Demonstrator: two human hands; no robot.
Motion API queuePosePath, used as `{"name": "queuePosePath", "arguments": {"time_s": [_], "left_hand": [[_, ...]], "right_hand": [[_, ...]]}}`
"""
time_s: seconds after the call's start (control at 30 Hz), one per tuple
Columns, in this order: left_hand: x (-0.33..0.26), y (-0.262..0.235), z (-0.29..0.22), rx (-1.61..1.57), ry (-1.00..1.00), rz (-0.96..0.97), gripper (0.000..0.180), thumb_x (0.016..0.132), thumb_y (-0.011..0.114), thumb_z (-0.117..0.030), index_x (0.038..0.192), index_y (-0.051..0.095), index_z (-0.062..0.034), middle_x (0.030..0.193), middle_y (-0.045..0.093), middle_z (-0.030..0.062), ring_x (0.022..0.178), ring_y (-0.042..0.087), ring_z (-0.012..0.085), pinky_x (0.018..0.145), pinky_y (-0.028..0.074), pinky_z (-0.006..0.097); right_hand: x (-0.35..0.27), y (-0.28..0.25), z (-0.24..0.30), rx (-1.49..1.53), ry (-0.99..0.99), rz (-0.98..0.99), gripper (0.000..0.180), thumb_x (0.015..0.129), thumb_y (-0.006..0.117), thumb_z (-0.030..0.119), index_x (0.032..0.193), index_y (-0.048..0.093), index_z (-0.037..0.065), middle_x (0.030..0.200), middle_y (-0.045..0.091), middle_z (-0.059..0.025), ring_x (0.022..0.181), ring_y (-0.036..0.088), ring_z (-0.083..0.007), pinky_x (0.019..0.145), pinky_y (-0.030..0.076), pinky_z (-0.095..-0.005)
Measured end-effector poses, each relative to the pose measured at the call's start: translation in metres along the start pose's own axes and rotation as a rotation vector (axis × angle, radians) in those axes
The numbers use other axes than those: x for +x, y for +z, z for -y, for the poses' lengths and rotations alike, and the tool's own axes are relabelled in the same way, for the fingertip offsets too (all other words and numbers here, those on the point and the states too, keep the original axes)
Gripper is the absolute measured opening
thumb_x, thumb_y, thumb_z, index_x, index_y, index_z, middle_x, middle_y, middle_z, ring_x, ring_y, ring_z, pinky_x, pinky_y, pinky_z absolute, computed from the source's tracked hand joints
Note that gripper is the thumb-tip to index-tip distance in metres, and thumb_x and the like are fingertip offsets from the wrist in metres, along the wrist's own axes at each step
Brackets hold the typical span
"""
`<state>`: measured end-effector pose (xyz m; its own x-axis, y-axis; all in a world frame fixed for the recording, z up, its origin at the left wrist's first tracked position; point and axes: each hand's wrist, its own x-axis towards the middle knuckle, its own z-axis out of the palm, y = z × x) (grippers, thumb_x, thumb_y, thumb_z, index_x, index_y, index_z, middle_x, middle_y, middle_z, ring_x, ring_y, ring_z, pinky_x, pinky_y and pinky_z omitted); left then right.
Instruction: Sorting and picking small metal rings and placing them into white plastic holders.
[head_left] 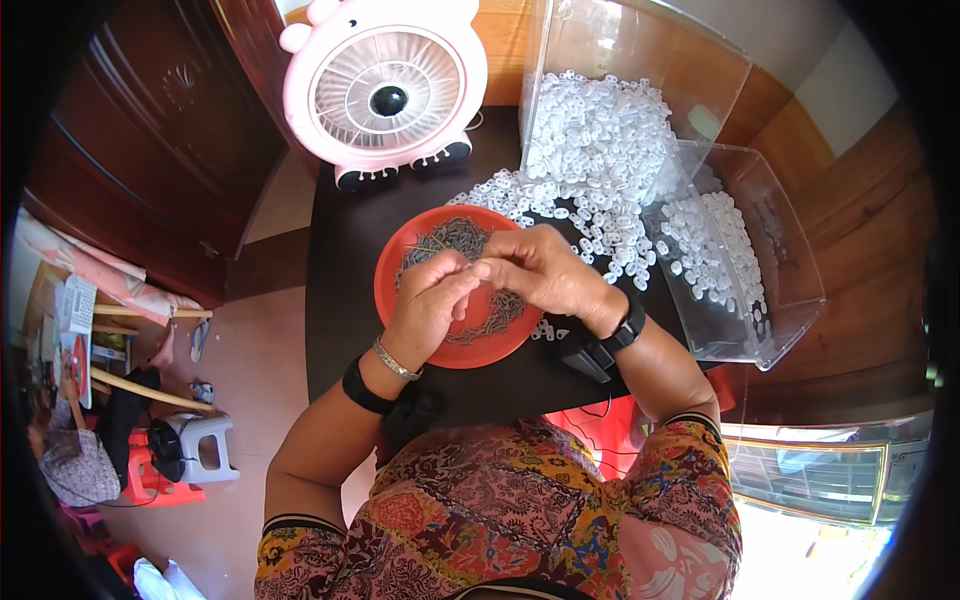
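Above an orange-red plastic bowl [392, 325] on the dark table, my two hands meet with their fingertips together. The bowl holds many small thin grey pieces [462, 238], possibly screws or pins; they are too small to name surely. My left hand [428, 308] is closed in a pinch, with a metal bracelet and a black band at its wrist. My right hand [545, 268] also pinches, its thumb and forefinger against the left fingertips. Whatever lies between the fingers is hidden. Small white plastic pieces with holes [612, 235] lie heaped just beyond my right hand.
A clear bin [735, 50] on its side spills white pieces onto the table [345, 260]. Another clear bin [815, 300] at the right holds more. A pink animal-shaped fan [470, 60] stands at the back left. Another person [75, 465] sits at the far left near plastic stools [210, 440].
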<state>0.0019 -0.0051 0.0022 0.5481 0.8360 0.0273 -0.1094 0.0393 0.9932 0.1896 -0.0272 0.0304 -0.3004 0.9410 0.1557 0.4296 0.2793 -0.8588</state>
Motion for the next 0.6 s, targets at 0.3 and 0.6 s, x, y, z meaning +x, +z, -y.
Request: {"name": "queuePosePath", "arguments": {"time_s": [0.3,0.6], "left_hand": [[0.003,-0.002,-0.004,-0.070,-0.024,-0.043,0.015,0.087,0.053,-0.013,0.075,0.053,-0.0034,0.058,0.048,-0.0014,0.050,0.045,0.0056,0.047,0.035,0.021],[0.001,-0.003,-0.007,-0.088,-0.018,-0.039,0.015,0.087,0.053,-0.013,0.075,0.053,-0.0040,0.059,0.048,-0.0016,0.051,0.045,0.0056,0.048,0.035,0.021]], "right_hand": [[0.003,-0.065,-0.051,-0.859,0.146,-0.323,0.013,0.081,0.060,0.018,0.083,0.068,0.007,0.083,0.066,-0.0131,0.078,0.063,-0.0328,0.069,0.050,-0.0418],[0.007,-0.064,-0.067,-0.934,0.213,-0.202,0.014,0.077,0.061,0.014,0.085,0.068,0.005,0.086,0.063,-0.0157,0.083,0.061,-0.0344,0.074,0.048,-0.0422]]}}
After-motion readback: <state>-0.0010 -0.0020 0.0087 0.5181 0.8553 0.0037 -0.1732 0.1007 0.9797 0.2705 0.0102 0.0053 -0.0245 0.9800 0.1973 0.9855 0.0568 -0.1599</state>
